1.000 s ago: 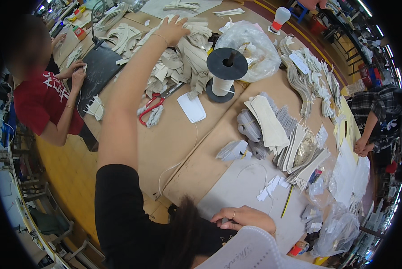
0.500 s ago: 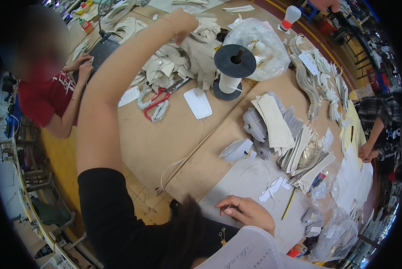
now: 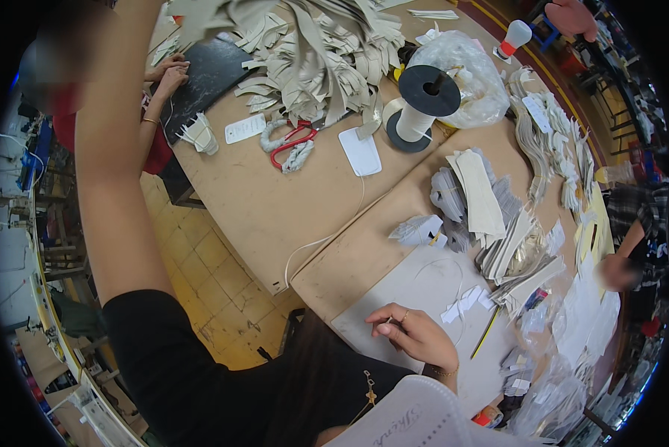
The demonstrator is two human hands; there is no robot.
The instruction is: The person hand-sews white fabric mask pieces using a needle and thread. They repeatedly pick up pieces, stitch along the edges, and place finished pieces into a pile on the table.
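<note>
Right hand point(image 3: 416, 337) rests loosely curled on the grey sheet point(image 3: 394, 287), well short of the black spool point(image 3: 424, 104); left hand's out of frame, can't tell its grip.

cluttered wooden table point(image 3: 275, 201): fabric pieces point(image 3: 312, 52), spool point(image 3: 422, 108)

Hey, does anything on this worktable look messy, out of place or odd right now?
Mostly clutter, nothing damaged. The beige cut pieces lie in a tangled heap at the far end, red-handled scissors rest loose beside them, and small white scraps are strewn near the right hand.
</note>
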